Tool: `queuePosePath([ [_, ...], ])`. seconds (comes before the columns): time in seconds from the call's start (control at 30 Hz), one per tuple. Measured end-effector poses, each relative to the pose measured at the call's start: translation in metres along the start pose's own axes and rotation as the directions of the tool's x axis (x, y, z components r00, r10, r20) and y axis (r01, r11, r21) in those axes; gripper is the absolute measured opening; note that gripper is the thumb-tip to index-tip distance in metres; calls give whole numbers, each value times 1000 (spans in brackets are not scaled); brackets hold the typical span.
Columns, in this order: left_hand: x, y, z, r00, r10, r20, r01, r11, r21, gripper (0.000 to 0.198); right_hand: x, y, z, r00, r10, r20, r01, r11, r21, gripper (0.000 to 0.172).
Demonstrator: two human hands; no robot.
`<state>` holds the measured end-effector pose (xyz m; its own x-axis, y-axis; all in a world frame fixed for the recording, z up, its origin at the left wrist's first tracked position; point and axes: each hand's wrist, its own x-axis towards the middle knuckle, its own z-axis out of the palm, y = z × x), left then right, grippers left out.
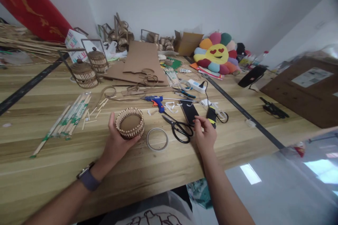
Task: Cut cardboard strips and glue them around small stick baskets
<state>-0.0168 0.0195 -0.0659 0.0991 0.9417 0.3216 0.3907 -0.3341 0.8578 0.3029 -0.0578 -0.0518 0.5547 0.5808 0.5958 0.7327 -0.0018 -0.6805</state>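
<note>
My left hand (118, 147) is wrapped round a small round basket (129, 134) with a wall of short wooden sticks and a brown cardboard bottom. The basket is tilted a little toward me above the table. My right hand (206, 135) is closed, thumb and fingertips together; anything between them is too small to make out. It hovers beside black-handled scissors (179, 130) and a dark flat phone-like slab (188, 112). Between my hands lies a roll of thin white tape (157, 139). Beyond it rests a blue hot glue gun (155, 102).
Packs of wooden sticks (71, 116) and loose pieces lie at the left. Finished lidded baskets (84, 74) with handles stand behind them. Cardboard sheets (142, 58), a power strip (196, 85), a flower cushion (216, 53) and a large carton (303, 84) are farther off.
</note>
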Motion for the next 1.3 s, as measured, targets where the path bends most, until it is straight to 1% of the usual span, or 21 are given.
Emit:
queuePosePath([
  [0.13,3,-4,-3,998,-63,-25,61,997,-52,127,0,2,0,1000,10,9,-10,1000,14,30],
  [0.23,11,-7,-11,995,-83,-60,77,993,-89,128,0,4,1,1000,12,14,-12,1000,18,30],
  [0.37,32,-11,-26,986,-74,-150,59,993,-104,132,1,3,0,1000,1,29,-1,1000,23,30],
  [0.5,57,-18,-37,971,-72,-229,64,997,-43,130,1,2,-1,999,-19,36,18,1000,13,30],
  [0.6,71,-27,-37,967,-74,-244,69,997,-31,126,-1,3,0,997,-52,48,53,999,-3,30],
  [0.7,81,-39,-34,969,-80,-235,78,997,-19,128,-2,4,1,987,-144,70,146,989,-21,26],
  [0.77,88,-45,-32,969,-93,-229,92,996,-16,128,0,0,1,966,-232,117,235,972,-16,22],
  [0.8,92,-48,-32,969,-101,-225,100,995,-15,128,3,-4,2,946,-281,162,285,959,-3,21],
  [0.83,96,-51,-32,969,-109,-221,109,994,-11,128,8,-9,3,917,-330,224,336,942,13,20],
  [0.87,99,-53,-31,969,-117,-219,119,993,-4,127,16,-16,5,877,-377,298,387,922,29,20],
  [0.9,103,-56,-31,968,-124,-218,128,992,4,127,25,-23,9,827,-415,380,436,899,34,21],
  [0.97,109,-61,-31,970,-119,-214,125,992,13,126,50,-39,22,708,-438,554,539,842,-23,24],
  [1.0,111,-64,-31,971,-108,-212,113,993,13,124,64,-47,32,658,-406,634,593,799,-104,26],
  [1.03,113,-66,-31,972,-96,-213,101,995,11,123,80,-53,45,612,-356,706,654,731,-198,27],
  [1.1,112,-71,-31,972,-81,-222,83,997,2,124,111,-62,77,589,-329,738,688,683,-245,27],
  [1.13,110,-72,-32,969,-83,-233,84,996,-3,124,125,-64,95,583,-323,746,702,663,-261,30],
  [1.2,102,-70,-35,962,-84,-260,86,996,-5,125,150,-65,133,568,-315,760,729,620,-289,44],
  [1.23,96,-67,-38,958,-75,-278,79,997,3,121,159,-65,151,555,-310,772,744,600,-294,52],
  [1.3,82,-55,-44,947,15,-321,15,996,90,110,171,-65,185,531,-293,795,768,563,-305,67],
])
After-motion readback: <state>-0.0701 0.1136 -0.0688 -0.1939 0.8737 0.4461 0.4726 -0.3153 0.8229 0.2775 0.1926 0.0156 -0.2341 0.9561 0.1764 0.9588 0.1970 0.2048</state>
